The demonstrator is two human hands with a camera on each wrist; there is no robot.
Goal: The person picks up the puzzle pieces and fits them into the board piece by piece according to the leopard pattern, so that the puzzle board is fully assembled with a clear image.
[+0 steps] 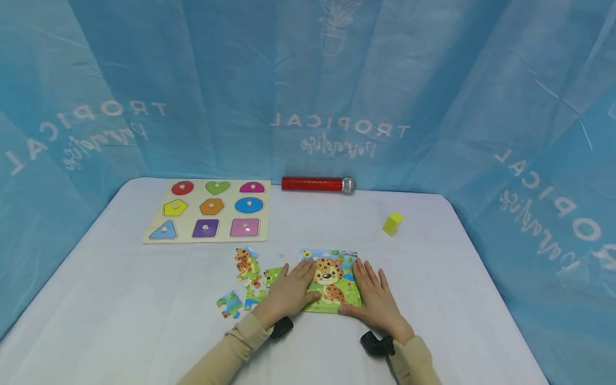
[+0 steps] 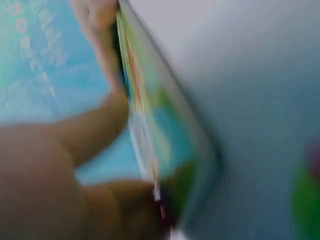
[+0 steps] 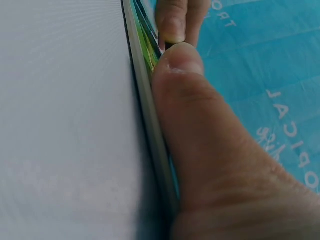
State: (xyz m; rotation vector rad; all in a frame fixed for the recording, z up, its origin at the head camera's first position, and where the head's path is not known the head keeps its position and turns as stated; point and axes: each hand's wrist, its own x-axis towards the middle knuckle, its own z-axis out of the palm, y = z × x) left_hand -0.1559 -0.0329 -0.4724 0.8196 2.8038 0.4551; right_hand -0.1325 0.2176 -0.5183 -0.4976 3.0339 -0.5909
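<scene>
A square leopard jigsaw puzzle lies flat on the white table between both hands. My left hand rests on its left edge, fingers stretched forward and thumb on the lower left part. Along the right edge lies my right hand, its fingers straight and its thumb at the lower right corner. In the left wrist view the puzzle is blurred and seen edge-on beside the hand. The right thumb lies against the board's edge in the right wrist view. Loose jigsaw pieces lie left of the left hand, partly hidden by it.
A wooden shape board with knobbed coloured shapes lies at the back left. Beside it, at the table's far edge, is a red microphone. A yellow block stands at the back right. Blue printed curtains surround the table.
</scene>
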